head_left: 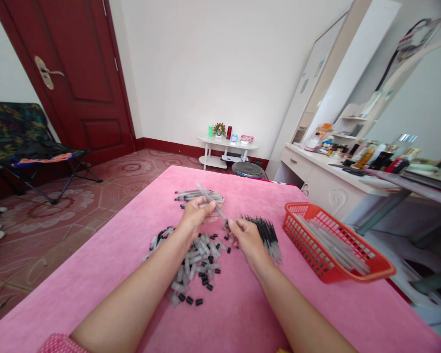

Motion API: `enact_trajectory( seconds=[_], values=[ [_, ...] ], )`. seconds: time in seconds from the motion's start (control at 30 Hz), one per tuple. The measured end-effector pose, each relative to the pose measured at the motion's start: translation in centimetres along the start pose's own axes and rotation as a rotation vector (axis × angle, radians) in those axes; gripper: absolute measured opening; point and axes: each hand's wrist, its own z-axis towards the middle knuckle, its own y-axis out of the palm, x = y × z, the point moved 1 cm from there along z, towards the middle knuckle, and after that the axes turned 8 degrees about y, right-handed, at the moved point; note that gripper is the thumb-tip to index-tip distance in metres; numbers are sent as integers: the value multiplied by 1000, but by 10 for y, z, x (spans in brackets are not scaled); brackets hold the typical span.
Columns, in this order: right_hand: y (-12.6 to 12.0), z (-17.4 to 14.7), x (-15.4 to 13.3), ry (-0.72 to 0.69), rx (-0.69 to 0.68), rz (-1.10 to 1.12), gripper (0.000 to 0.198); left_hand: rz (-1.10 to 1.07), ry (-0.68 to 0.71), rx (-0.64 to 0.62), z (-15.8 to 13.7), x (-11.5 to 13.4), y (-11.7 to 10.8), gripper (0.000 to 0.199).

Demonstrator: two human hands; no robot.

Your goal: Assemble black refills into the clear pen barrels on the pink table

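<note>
Just above the pink bench point(228, 314), the left grip point(196, 214) has a translucent pen barrel point(205, 193) pinched mid-length, and the right grip point(243, 232) is pinched on its near end; can't tell if a small part's in there too. Looks like fitting work, so I'd anchor with the left, line up straight and press gently.

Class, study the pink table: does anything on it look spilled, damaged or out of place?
Nothing looks clearly damaged or spilled. Untidiest is the loose heap of clear caps and small black pieces near the left forearm: they lie at all angles, unlike the dark refills lined up beside the right hand.
</note>
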Motion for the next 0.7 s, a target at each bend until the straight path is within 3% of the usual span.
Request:
enact_trajectory(
  seconds=[0.2, 0.37, 0.5, 0.7],
  values=[
    [-1, -2, 0, -128, 91, -27, 20, 3, 0, -5, 1, -1, 0, 23],
    [-1, -3, 0, -32, 25, -41, 30, 7, -14, 1, 1, -1, -1, 22],
    [-2, -4, -1, -76, 72, -13, 21, -10, -13, 13, 2, -1, -3, 24],
    [-1, -4, -2, -44, 45, -46, 28, 1, -10, -15, 0, -4, -1, 26]
  ],
)
